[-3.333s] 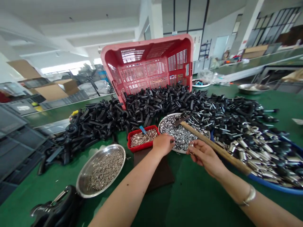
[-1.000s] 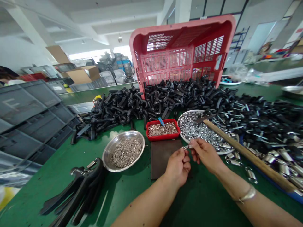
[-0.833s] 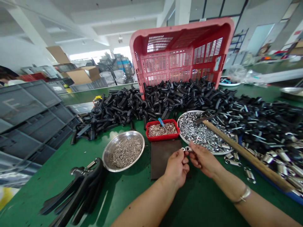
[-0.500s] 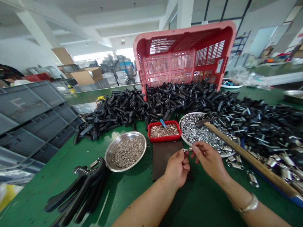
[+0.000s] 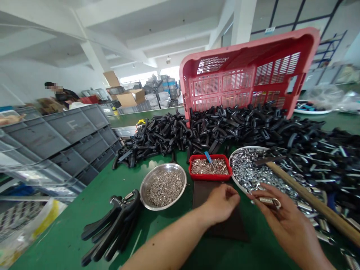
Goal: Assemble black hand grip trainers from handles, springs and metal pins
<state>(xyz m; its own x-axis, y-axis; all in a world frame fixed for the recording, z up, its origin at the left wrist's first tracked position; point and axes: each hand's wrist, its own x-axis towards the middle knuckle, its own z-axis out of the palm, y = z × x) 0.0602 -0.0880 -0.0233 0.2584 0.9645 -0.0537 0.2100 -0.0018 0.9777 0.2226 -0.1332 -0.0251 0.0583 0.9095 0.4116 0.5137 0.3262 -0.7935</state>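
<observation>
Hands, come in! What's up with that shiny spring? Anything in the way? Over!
Right hand: holding spring. Left hand: over dark board, grip unclear. Hammer: lying across dish, close to right hand.

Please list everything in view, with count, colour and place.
Spring: one, silver, in right hand
Loose springs: several, silver, lower right
Red tray with pins: one, red, centre
Tool: one, blue-handled, in tray
Metal bowl with small parts: one, silver, left of tray
White dish with shiny parts: one, white, right of tray
Hammer: one, tan handle, over dish
Red crate: one, red, rear, tipped
Black parts: many, black, before crate
Clamps: several, black, lower left
Mat: one, brown, beneath left hand
Table: one, green, underneath
Second dish: one, white, rear right
Grey crates: several, grey, left
Cardboard: some, brown, rear left
Other person: at least one, dark clothing, rear left
Left hand: one, bare, over mat
Right hand: one, bare, near dish
</observation>
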